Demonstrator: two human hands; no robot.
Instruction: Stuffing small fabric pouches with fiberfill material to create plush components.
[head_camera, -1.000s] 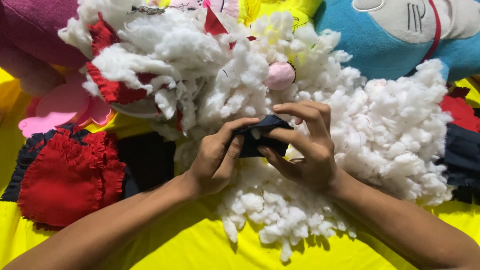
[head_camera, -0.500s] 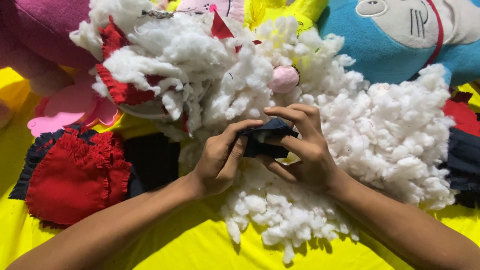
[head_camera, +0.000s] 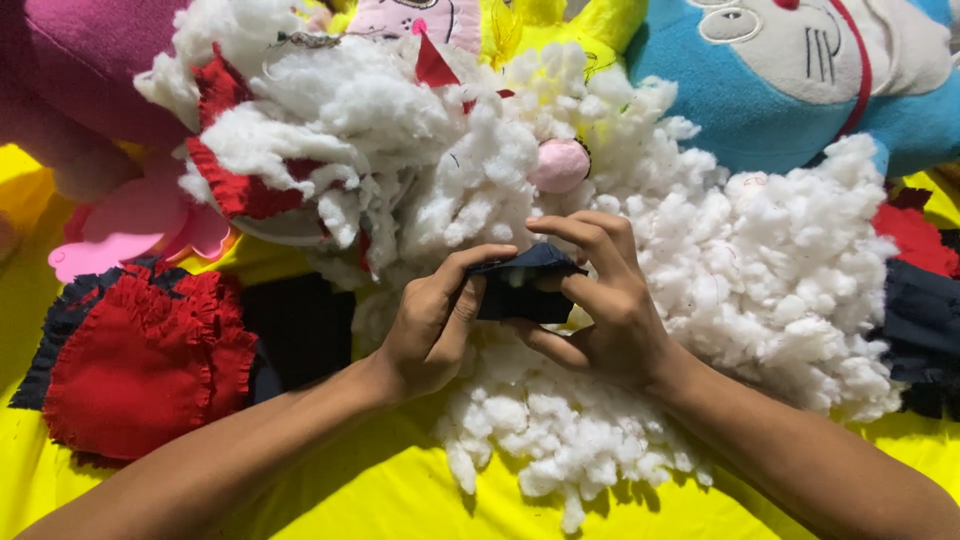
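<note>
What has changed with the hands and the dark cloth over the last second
Very little. Both hands, left hand and right hand, keep pinching the small dark cloth piece over the white stuffing; the fingers shift only slightly on it. Nothing was let go. The red ruffled fabric and the blue plush toy stayed in place.

- No packages, labels, signs or screens show anywhere in the view.
</note>
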